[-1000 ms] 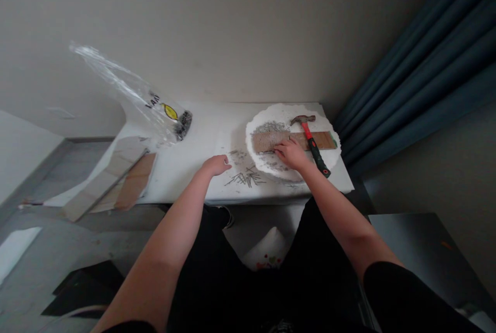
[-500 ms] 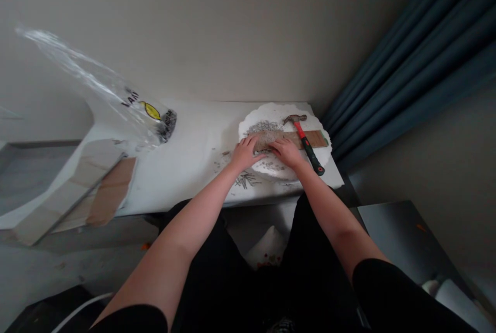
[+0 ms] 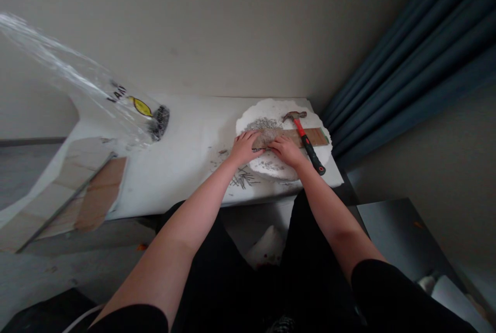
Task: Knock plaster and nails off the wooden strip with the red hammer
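A brown wooden strip lies across a white, scalloped-edge slab; its left part looks grey and rough. My left hand rests at the strip's left end, fingers stretched out and thumb apart. Farther right, my right hand touches the strip's near edge with its fingers bent together; anything between the fingertips is hidden. A claw hammer with a red and black handle lies over the strip, right of my right hand. Behind the strip is a heap of small grey bits. Thin nails lie scattered near my left wrist.
The white table stands against a wall. On its left are a clear plastic bag with dark contents and cardboard pieces overhanging the front edge. A blue curtain hangs at the right, above a dark surface.
The view has shifted slightly, so the bag and cardboard appear farther left. My left hand has moved slightly along the strip's left end; my right hand stays nearly still.
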A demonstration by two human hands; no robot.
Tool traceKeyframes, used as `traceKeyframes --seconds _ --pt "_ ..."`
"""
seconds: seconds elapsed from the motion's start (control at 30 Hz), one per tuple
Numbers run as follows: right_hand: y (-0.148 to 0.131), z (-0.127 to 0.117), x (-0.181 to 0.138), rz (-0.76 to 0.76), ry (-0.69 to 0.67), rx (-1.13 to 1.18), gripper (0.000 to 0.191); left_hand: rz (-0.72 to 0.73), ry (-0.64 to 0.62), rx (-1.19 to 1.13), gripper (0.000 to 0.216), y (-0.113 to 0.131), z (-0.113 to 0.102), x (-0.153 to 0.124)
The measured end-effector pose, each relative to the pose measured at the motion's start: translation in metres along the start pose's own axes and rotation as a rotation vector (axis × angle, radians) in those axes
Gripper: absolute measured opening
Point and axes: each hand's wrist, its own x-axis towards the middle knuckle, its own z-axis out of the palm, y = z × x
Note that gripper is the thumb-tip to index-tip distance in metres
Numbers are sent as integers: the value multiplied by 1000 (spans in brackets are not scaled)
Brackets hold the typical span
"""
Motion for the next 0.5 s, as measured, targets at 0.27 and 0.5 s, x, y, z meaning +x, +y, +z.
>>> traceKeyframes --seconds 0.27,0.5 --pt "-6 5 -2 22 20 28 27 108 -19 -37 51 -10 -8 -5" --pt "6 -5 -10 34 81 136 37 143 -66 47 51 -4 -9 -12"
